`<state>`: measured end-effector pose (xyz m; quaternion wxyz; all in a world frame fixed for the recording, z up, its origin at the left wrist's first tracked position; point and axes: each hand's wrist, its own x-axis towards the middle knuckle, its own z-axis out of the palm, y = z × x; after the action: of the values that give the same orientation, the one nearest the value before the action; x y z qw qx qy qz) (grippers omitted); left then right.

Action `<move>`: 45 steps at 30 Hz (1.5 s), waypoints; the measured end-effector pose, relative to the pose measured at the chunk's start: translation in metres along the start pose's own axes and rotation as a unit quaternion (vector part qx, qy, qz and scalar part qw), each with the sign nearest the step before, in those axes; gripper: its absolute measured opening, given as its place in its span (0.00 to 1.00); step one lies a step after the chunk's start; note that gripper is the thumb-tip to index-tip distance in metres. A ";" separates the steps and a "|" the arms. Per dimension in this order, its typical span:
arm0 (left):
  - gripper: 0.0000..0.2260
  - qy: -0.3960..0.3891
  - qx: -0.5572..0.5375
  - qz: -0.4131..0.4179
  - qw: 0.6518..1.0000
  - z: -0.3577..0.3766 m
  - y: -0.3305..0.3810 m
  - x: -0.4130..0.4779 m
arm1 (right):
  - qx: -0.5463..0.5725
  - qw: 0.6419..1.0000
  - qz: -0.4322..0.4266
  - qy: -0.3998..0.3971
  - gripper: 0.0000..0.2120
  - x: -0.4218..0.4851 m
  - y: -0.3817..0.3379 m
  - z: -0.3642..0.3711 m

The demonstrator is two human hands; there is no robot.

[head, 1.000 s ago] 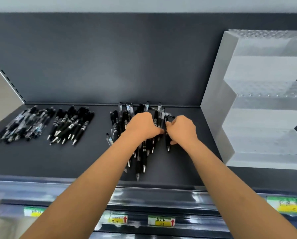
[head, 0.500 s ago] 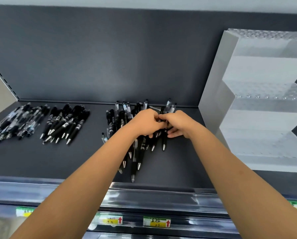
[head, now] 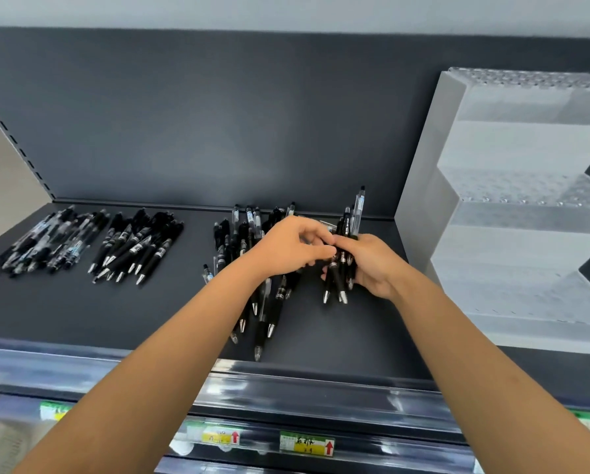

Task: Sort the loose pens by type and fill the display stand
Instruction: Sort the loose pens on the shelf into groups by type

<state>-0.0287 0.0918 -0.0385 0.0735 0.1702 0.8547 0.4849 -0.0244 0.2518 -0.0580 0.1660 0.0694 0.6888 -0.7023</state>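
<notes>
A single head-worn wide-angle camera looked forward and down along both forearms onto a dark shelf, close in. It faced the back panel, with the display stand at the right edge.

Both bare forearms reached forward and up from the lower edge of the view, converging toward the middle; the left hand was turned palm down, its knuckles toward the camera and its fingers curled, the fingertips meeting those of the other hand; the right hand was turned with its palm facing left, its fingers wrapped closed around a small bundle of pens held roughly upright; the two hands touched at the fingertips, the wrists well apart.
</notes>
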 end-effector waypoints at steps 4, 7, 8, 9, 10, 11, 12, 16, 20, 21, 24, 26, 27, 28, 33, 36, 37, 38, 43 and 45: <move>0.13 0.031 -0.111 -0.038 0.993 0.003 -0.003 -0.010 | 0.078 0.996 -0.018 -0.049 0.11 -0.009 0.001 0.004; 0.20 0.054 -0.180 -0.080 0.979 0.000 0.001 -0.023 | 0.088 0.992 -0.024 -0.084 0.09 -0.017 -0.002 0.011; 0.20 0.052 -0.202 -0.094 0.974 -0.004 0.003 -0.028 | 0.072 0.992 -0.028 -0.096 0.09 -0.020 -0.004 0.015; 0.19 0.048 -0.218 -0.104 0.969 -0.009 0.004 -0.034 | 0.054 0.992 -0.032 -0.107 0.09 -0.023 -0.006 0.020; 0.18 0.045 -0.226 -0.108 0.967 -0.016 0.005 -0.040 | 0.038 0.992 -0.036 -0.117 0.10 -0.026 -0.009 0.026; 0.16 0.042 -0.230 -0.109 0.966 -0.024 0.004 -0.046 | 0.030 0.991 -0.038 -0.123 0.10 -0.029 -0.012 0.033; 0.15 0.040 -0.230 -0.107 0.966 -0.033 0.002 -0.052 | 0.029 0.991 -0.037 -0.127 0.10 -0.030 -0.015 0.042; 0.17 0.045 -0.212 -0.099 0.971 -0.073 -0.006 -0.079 | 0.026 0.990 -0.040 -0.129 0.10 -0.034 -0.025 0.085; 0.14 0.056 -0.221 -0.078 0.971 -0.117 -0.021 -0.104 | 0.030 0.988 -0.050 -0.141 0.10 -0.031 -0.032 0.134; 0.13 0.061 -0.223 -0.070 0.970 -0.129 -0.027 -0.110 | 0.027 0.988 -0.054 -0.142 0.09 -0.029 -0.034 0.148; 0.13 0.086 -0.215 -0.052 0.971 -0.171 -0.050 -0.122 | 0.024 0.988 -0.066 -0.140 0.09 -0.018 -0.038 0.196; 0.13 0.112 -0.208 -0.048 0.971 -0.205 -0.072 -0.127 | 0.030 0.989 -0.068 -0.125 0.09 -0.007 -0.040 0.231; 0.13 0.126 -0.203 -0.049 0.970 -0.223 -0.085 -0.128 | 0.033 0.991 -0.070 -0.112 0.09 0.000 -0.041 0.248; 0.13 0.136 -0.197 -0.053 0.970 -0.243 -0.097 -0.129 | 0.043 0.992 -0.071 -0.096 0.09 0.006 -0.042 0.265; 0.20 0.098 -0.167 -0.094 0.977 -0.323 -0.152 -0.129 | 0.074 0.995 -0.058 -0.030 0.07 0.035 -0.043 0.334; 0.22 0.061 -0.158 -0.100 0.980 -0.346 -0.168 -0.126 | 0.076 0.996 -0.037 -0.014 0.07 0.042 -0.041 0.357; 0.21 0.046 -0.155 -0.102 0.982 -0.350 -0.170 -0.124 | 0.071 0.997 -0.028 -0.006 0.08 0.042 -0.040 0.362; 0.20 0.029 -0.150 -0.102 0.983 -0.353 -0.171 -0.121 | 0.066 0.998 -0.022 0.003 0.10 0.042 -0.040 0.366; 0.17 -0.029 -0.134 -0.090 0.986 -0.339 -0.166 -0.109 | 0.076 0.996 -0.011 0.052 0.07 0.040 -0.043 0.361; 0.20 -0.036 -0.121 -0.091 0.988 -0.326 -0.163 -0.102 | 0.062 0.995 -0.009 0.073 0.07 0.037 -0.043 0.352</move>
<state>-0.0643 -0.2841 -0.0122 0.1682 0.0988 0.7987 0.5693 -0.0275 -0.1026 -0.0146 0.1048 0.1245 0.6549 -0.7380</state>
